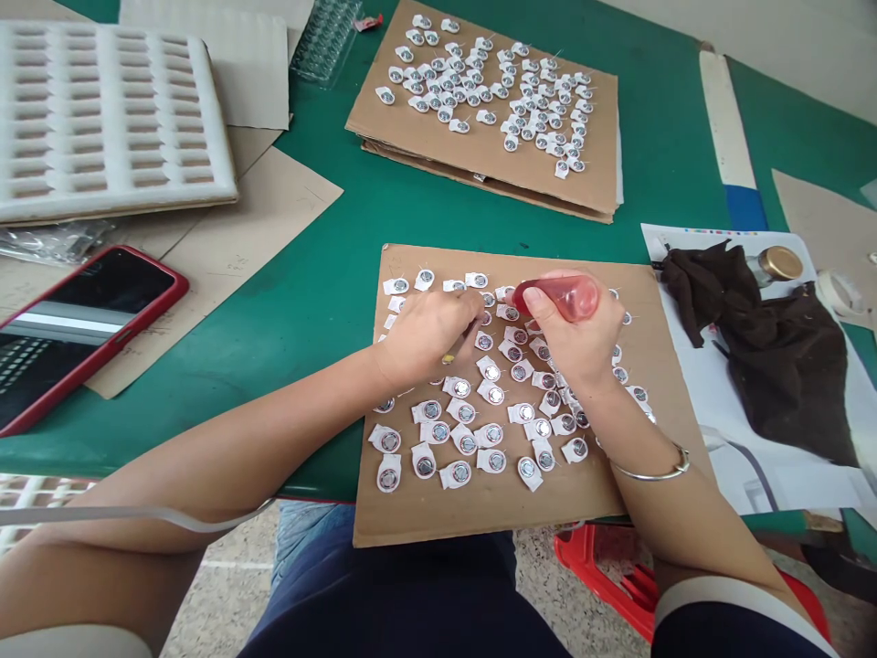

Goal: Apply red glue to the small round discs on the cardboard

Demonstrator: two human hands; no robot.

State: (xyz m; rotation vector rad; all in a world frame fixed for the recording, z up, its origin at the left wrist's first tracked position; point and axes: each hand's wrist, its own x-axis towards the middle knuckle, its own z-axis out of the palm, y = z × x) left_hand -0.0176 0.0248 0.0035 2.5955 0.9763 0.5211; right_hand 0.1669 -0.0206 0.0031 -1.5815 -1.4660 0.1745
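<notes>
My right hand (582, 338) is wrapped round a small translucent pink squeeze bottle (572, 297), its red tapered end pointing left over the cardboard sheet (425, 521). Just left of it, my left hand (435, 334) is closed on a thin stick-like tool (460, 347) with a yellowish end; its exact kind is unclear. Beneath both hands, the sheet carries many small round metallic parts (457, 473), each with a white paper-like tab. Some of these are hidden under my hands. The sheet overhangs the table's near edge.
A second cardboard stack (596, 192) with similar parts lies farther back on the green table (315, 265). At left are a red-cased phone (89, 329) and a white foam tray (110, 110). A dark cloth (787, 366) and a gold-lidded jar (781, 263) rest on white paper at right.
</notes>
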